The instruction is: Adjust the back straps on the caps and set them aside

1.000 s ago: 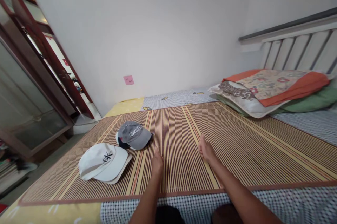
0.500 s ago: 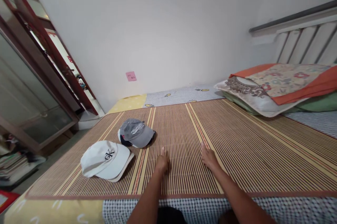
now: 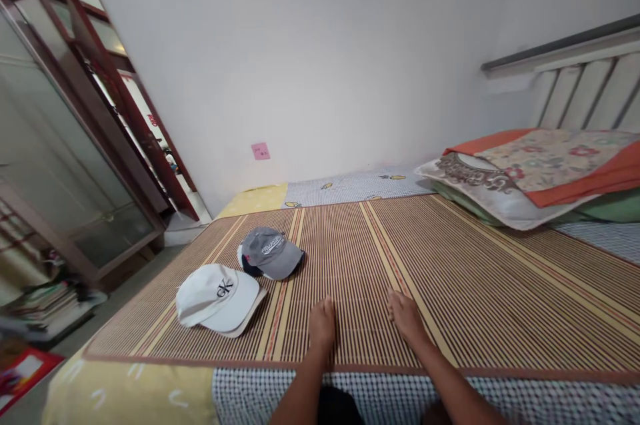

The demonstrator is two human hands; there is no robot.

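My left hand (image 3: 323,324) rests over the striped bamboo mat (image 3: 345,245), its fingers curled closed with nothing seen in them. My right hand (image 3: 405,316) is a short way to the right, also closed, with no object showing. Bare mat lies between the two. Left of my left hand is a white cap (image 3: 213,298) with black letters; a second brim shows beneath its own. Behind it sits a grey cap (image 3: 270,252) with white lettering, and dark and white edges peek out under it. Neither hand touches the caps.
Pillows (image 3: 480,178) with an orange-edged floral cover (image 3: 565,165) lie at the right, by a white slatted headboard (image 3: 590,95). A pink note (image 3: 261,151) is stuck to the wall. At left are a doorway and a glass-panelled door (image 3: 75,145). A red item (image 3: 30,375) is at lower left.
Both hands have drawn slightly nearer to me, and their outstretched thumbs or fingers have curled in. The view has shifted a little left. The caps stay in place on the mat.
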